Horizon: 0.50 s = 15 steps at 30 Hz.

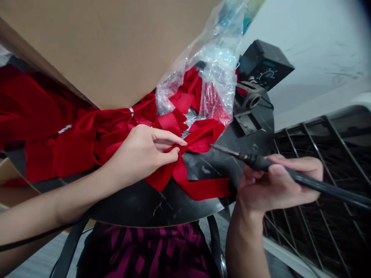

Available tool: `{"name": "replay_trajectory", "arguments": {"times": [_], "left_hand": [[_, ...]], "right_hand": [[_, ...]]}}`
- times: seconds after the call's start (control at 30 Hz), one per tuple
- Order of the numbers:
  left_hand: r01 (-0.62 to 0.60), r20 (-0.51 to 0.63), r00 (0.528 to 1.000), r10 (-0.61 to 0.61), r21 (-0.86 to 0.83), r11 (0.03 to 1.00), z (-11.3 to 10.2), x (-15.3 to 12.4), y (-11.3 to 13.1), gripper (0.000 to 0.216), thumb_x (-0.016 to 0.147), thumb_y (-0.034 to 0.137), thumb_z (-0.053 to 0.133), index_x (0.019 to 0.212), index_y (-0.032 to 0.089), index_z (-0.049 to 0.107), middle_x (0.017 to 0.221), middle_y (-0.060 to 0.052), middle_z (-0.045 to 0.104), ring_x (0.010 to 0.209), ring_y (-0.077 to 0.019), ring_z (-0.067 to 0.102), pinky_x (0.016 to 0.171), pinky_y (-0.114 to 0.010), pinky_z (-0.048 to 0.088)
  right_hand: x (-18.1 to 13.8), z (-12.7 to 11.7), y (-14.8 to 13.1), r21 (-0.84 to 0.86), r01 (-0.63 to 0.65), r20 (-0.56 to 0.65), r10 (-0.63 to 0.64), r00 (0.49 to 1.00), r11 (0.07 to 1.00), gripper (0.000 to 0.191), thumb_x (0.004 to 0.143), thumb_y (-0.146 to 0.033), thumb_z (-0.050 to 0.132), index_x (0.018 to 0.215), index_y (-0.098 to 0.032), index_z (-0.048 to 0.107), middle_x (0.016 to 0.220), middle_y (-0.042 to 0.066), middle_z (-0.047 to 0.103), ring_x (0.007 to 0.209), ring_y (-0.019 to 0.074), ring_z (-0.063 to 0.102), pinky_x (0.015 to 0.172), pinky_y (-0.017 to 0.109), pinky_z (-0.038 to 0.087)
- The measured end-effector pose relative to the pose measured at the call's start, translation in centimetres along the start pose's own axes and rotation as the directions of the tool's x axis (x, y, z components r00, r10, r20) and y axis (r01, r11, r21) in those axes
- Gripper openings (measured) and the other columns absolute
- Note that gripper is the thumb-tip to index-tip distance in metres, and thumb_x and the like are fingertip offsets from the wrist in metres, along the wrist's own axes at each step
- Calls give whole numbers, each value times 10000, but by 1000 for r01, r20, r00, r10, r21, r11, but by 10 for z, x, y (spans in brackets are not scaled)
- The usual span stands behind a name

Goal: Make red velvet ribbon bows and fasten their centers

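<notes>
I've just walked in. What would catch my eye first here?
The bright red bow on the dark tabletop, touched by the left hand. Just to its right, the right hand grips a black-handled tool, its thin tip by the bow. Beyond looms a large brown panel.

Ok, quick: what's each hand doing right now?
Left hand: touching the red bow; can't tell whether it's pinching.
Right hand: closed around the soldering iron.

Cool, muted indoor light; glare glints on clear plastic bag, soft shadows crease red bow; edges stretched, upper right corner dark.
</notes>
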State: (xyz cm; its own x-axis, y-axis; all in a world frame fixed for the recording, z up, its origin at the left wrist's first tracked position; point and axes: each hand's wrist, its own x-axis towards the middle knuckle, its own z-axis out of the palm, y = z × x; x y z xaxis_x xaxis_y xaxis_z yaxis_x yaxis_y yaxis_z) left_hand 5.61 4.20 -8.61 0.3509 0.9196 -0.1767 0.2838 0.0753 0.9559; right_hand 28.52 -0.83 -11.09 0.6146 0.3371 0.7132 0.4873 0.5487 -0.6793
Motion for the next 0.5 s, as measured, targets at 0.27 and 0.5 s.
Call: {"name": "replay_trajectory", "arguments": {"times": [0.27,0.5], "left_hand": [[-69,-24,997,72,116,991,5,-5,-4,211,822,234,787,1012,258,877,971,3,857,984,-257,824,997,-301,634],[-112,-27,993,119,179,977,6,-7,-4,237,824,205,771,1018,287,879,944,21,855,949,-254,826,984,-318,638]], "right_hand": [[-30,-1,-21,-83,111,229,-89,969,990,73,784,-275,751,757,-221,709,599,-16,575,479,174,604,430,334,516],[-30,2,-21,-76,181,302,-150,941,981,17,766,-220,739,761,-223,723,567,-29,570,437,153,593,367,289,475]]}}
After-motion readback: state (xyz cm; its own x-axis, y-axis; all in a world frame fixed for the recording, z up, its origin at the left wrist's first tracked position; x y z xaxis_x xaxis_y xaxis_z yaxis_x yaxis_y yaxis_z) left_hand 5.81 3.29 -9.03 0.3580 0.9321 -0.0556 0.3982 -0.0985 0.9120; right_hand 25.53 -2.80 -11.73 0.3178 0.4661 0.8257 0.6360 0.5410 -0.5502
